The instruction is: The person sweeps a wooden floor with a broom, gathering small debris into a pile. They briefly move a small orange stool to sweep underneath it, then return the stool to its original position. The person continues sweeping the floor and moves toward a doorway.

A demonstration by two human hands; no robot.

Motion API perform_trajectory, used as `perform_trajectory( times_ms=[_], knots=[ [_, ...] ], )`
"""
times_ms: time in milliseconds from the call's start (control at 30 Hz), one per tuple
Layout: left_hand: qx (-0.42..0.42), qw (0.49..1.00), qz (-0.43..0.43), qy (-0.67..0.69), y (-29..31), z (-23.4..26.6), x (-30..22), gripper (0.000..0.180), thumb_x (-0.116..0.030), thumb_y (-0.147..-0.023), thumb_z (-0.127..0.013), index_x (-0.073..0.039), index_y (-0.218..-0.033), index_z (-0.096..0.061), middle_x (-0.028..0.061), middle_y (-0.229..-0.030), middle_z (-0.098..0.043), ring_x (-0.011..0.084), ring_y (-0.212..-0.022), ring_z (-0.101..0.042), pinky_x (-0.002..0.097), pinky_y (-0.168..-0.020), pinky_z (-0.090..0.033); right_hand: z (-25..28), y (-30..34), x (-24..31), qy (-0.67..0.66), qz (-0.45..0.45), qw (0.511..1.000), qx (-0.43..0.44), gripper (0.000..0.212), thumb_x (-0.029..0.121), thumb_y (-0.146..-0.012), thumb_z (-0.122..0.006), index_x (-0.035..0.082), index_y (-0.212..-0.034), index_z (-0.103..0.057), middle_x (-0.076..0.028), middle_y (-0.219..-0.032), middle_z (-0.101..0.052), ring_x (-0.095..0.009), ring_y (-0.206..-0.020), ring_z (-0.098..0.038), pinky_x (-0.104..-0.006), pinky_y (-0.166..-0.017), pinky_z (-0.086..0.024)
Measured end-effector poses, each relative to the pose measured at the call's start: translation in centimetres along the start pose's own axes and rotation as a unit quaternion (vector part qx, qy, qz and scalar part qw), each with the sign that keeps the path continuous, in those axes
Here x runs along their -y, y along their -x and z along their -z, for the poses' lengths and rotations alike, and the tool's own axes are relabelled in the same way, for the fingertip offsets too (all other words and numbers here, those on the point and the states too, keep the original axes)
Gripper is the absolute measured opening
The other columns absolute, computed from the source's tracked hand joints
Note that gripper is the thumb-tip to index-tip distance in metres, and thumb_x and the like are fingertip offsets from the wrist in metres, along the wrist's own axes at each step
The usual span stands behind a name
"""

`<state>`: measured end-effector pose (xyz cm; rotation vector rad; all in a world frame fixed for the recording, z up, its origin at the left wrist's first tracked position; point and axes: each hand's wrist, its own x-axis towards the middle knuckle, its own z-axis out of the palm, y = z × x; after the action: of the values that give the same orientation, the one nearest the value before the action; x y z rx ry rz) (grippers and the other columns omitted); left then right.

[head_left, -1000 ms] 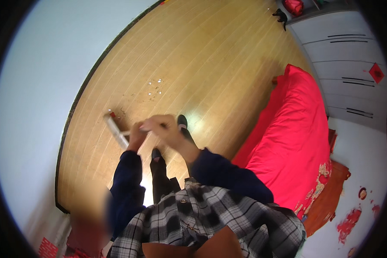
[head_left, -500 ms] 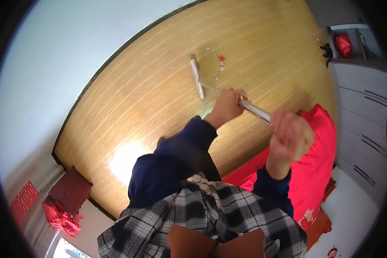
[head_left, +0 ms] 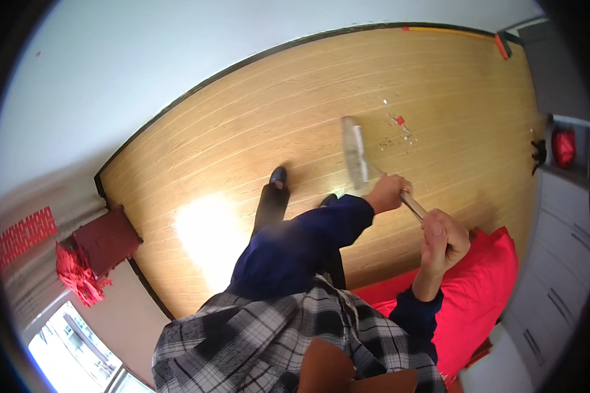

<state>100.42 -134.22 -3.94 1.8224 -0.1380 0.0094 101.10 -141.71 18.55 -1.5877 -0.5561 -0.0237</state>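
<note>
Now farther right in the frame than half a second ago, the blurred sweeper head (head_left: 355, 154) sits above centre; our left hand (head_left: 387, 194) grips its handle (head_left: 413, 205); the red scrap (head_left: 400, 120) remains beyond, untouched; our right hand (head_left: 446, 239) clasps the handle's end.

It's the left fisheye of a head-worn pair, looking down over a plaid shirt (head_left: 242, 340) that's super near. The left hand (head_left: 388, 193) and right hand (head_left: 447, 240) are a bit farther out, right of centre. Wood floor (head_left: 242, 124) takes up the middle, pale wall (head_left: 131, 78) bends round far left, grey drawers (head_left: 560, 262) edge the right.
</note>
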Motion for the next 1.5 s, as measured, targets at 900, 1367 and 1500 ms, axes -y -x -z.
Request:
perform_trajectory(
  times_ms=[900,1367,1500],
  knots=[
    [-0.094,0.983,0.094,-0.124,10.2,32.1,10.8,0.022,-0.011,-0.062,-0.076,-0.013,-0.081,-0.064,0.0107,-0.081,-0.063,0.0341,-0.086,-0.06,0.0436,-0.072,-0.048,-29.5,-6.3,-2.5,0.006,-0.247,0.964,0.101,0.009,0.002,-0.09,-0.057,-0.001,-0.093,-0.066,-0.003,-0.082,-0.061,-0.007,-0.07,-0.053,-0.0207,-0.062,-0.041],
    [-0.162,0.954,0.139,-0.211,13.5,44.6,0.7,0.019,-0.009,-0.066,-0.07,-0.013,-0.083,-0.063,0.0063,-0.076,-0.062,0.0297,-0.082,-0.061,0.0429,-0.085,-0.043,-35.9,-12.4,4.9,-0.104,-0.08,0.943,0.304,0.011,-0.009,-0.081,-0.059,-0.002,-0.088,-0.066,-0.01,-0.076,-0.062,-0.019,-0.067,-0.059,-0.0286,-0.063,-0.047],
    [-0.138,0.894,0.261,-0.337,21.8,53.6,9.0,0.017,-0.015,-0.068,-0.073,-0.018,-0.081,-0.063,0.0067,-0.075,-0.065,0.0318,-0.081,-0.063,0.0502,-0.079,-0.041,-46.0,-11.0,-0.8,-0.168,-0.221,0.908,0.314,0.01,-0.002,-0.087,-0.059,0.001,-0.094,-0.066,-0.004,-0.083,-0.062,-0.009,-0.075,-0.055,-0.024,-0.066,-0.043]
  ],
)
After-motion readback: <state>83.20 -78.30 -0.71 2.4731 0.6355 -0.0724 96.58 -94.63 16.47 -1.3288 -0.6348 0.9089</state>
